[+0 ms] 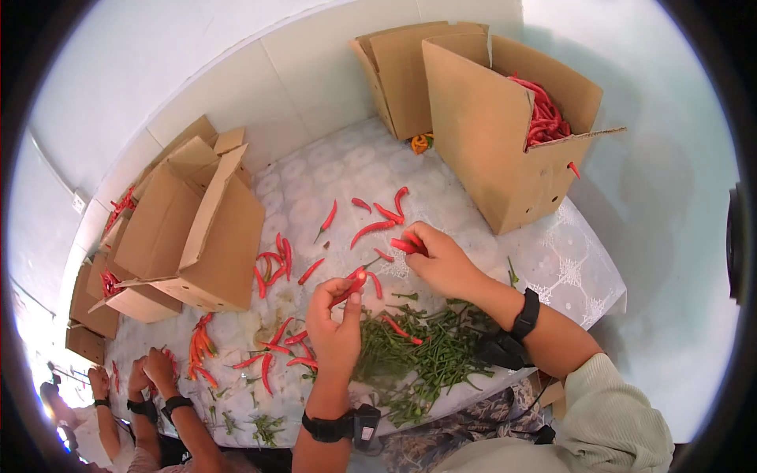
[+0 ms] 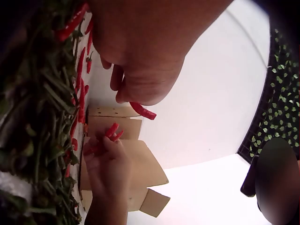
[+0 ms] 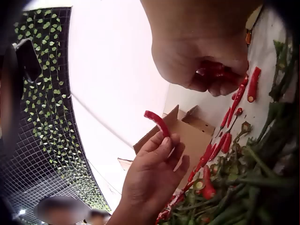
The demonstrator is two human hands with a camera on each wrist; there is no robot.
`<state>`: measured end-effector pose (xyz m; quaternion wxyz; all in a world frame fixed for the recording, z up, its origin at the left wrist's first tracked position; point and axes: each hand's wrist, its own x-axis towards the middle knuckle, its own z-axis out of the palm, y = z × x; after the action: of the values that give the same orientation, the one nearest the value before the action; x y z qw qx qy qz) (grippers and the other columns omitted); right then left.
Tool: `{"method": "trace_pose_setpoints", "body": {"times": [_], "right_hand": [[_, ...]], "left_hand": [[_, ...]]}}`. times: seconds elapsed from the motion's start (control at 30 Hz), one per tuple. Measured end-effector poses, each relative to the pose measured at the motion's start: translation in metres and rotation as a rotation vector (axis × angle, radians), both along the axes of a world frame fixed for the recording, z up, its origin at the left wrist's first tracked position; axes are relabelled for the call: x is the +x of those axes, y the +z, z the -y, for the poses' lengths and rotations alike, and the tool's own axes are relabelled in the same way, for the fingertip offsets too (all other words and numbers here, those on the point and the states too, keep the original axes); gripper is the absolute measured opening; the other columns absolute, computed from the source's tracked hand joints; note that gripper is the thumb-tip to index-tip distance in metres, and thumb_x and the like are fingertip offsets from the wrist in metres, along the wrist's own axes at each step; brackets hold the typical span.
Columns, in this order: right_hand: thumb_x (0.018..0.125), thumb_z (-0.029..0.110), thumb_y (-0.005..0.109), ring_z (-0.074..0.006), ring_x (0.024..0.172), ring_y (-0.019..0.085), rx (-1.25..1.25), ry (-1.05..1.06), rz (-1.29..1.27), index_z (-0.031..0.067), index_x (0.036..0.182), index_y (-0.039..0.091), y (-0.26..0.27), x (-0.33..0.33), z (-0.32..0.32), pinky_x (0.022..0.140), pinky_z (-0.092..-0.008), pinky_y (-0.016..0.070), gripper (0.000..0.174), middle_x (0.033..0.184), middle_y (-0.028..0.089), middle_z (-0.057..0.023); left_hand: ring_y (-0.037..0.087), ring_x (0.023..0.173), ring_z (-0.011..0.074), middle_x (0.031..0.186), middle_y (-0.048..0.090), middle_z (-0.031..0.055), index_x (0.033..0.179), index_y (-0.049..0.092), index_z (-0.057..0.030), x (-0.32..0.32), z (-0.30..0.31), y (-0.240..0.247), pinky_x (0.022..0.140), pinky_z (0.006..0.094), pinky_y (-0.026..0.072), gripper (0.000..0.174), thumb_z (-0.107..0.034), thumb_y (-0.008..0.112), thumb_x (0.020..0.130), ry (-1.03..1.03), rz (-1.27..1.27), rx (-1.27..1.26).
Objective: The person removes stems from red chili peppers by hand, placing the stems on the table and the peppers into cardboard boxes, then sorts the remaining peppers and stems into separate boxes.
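Observation:
My left hand [image 1: 335,323] pinches a red chili pepper [image 3: 158,123] between thumb and fingertips; in the right wrist view one end of it sticks up past them. A green stem shows by that pepper in the head view. Just to the right, my right hand [image 1: 440,264] holds several red peppers [image 1: 406,246] in its curled fingers, their ends poking out. Below both hands spreads a heap of green stems [image 1: 426,355]. Loose red peppers, such as a curved one [image 1: 371,230], lie on the patterned tablecloth [image 1: 303,189] beyond the hands.
A tall cardboard box [image 1: 481,134] of red peppers stands at the back right. Another box [image 1: 225,244] stands open at left. An orange pepper [image 1: 420,143] lies by the back box. At lower left, another person's hands [image 1: 158,370] work beside a bunch of peppers [image 1: 201,339].

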<state>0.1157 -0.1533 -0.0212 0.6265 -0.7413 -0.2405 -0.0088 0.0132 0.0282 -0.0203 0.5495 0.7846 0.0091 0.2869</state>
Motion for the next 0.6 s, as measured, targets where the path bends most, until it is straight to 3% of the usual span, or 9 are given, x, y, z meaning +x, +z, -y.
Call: {"method": "trace_pose_setpoints", "body": {"times": [0.1,0.2,0.3,0.4,0.47,0.53,0.6], "right_hand": [[0.085,0.009,0.073,-0.0041,0.070,0.047,-0.006,0.251,-0.259,0.0031,0.109,0.060,0.018,-0.004,0.007,0.065,-0.0213,0.0405,0.029,0.079,0.051,0.0059],[0.084,0.011,0.075,-0.0014,0.068,0.046,0.024,0.378,-0.287,0.0050,0.104,0.060,0.031,-0.016,0.006,0.061,-0.0201,0.0376,0.025,0.075,0.050,0.0077],[0.087,0.023,0.073,-0.0044,0.070,0.052,0.182,0.417,-0.358,0.0038,0.100,0.062,0.021,-0.021,-0.005,0.069,-0.0229,0.0443,0.025,0.079,0.059,0.0014],[0.092,0.023,0.065,-0.0073,0.063,0.053,0.255,0.439,-0.603,0.0051,0.100,0.060,0.020,-0.014,0.001,0.060,-0.0216,0.0428,0.021,0.079,0.061,-0.0007],[0.093,0.022,0.060,-0.0089,0.061,0.055,0.382,0.308,-0.629,0.0057,0.099,0.058,0.020,-0.009,0.000,0.055,-0.0228,0.0415,0.018,0.076,0.060,-0.0015],[0.092,0.016,0.055,-0.0111,0.058,0.056,0.588,0.199,-0.737,0.0052,0.101,0.056,0.023,-0.009,-0.005,0.046,-0.0238,0.0375,0.015,0.073,0.061,-0.0036],[0.090,0.016,0.057,-0.0131,0.060,0.058,0.360,0.291,-0.705,0.0051,0.103,0.057,0.022,-0.002,0.009,0.049,-0.0262,0.0407,0.017,0.074,0.062,-0.0043]], "left_hand": [[0.064,0.088,0.0185,0.092,0.066,0.0095,0.102,0.062,0.0008,-0.008,0.005,0.007,0.082,0.0310,0.0489,0.017,-0.005,0.067,0.087,0.001,-0.037,0.018],[0.064,0.086,0.0191,0.091,0.067,0.0099,0.100,0.063,0.0004,-0.011,0.010,0.020,0.081,0.0316,0.0493,0.017,-0.006,0.069,0.086,-0.007,-0.010,0.166],[0.063,0.083,0.0165,0.089,0.067,0.0077,0.098,0.063,0.0004,-0.012,0.013,0.018,0.079,0.0299,0.0491,0.018,-0.008,0.072,0.085,-0.076,-0.032,0.193],[0.062,0.083,0.0148,0.089,0.067,0.0066,0.098,0.063,0.0007,-0.015,0.015,0.021,0.079,0.0290,0.0489,0.019,-0.010,0.073,0.085,-0.096,-0.067,0.226],[0.061,0.084,0.0124,0.089,0.066,0.0055,0.098,0.062,-0.0001,-0.012,0.012,0.018,0.079,0.0277,0.0489,0.016,-0.009,0.070,0.088,-0.042,-0.028,0.279],[0.060,0.084,0.0113,0.090,0.064,0.0046,0.099,0.062,-0.0007,-0.007,0.006,0.012,0.080,0.0271,0.0489,0.015,-0.010,0.069,0.089,0.043,-0.067,0.144],[0.059,0.083,0.0106,0.090,0.063,0.0038,0.100,0.061,-0.0010,-0.006,0.002,0.007,0.079,0.0267,0.0491,0.015,-0.010,0.068,0.090,0.089,-0.083,0.068]]}}
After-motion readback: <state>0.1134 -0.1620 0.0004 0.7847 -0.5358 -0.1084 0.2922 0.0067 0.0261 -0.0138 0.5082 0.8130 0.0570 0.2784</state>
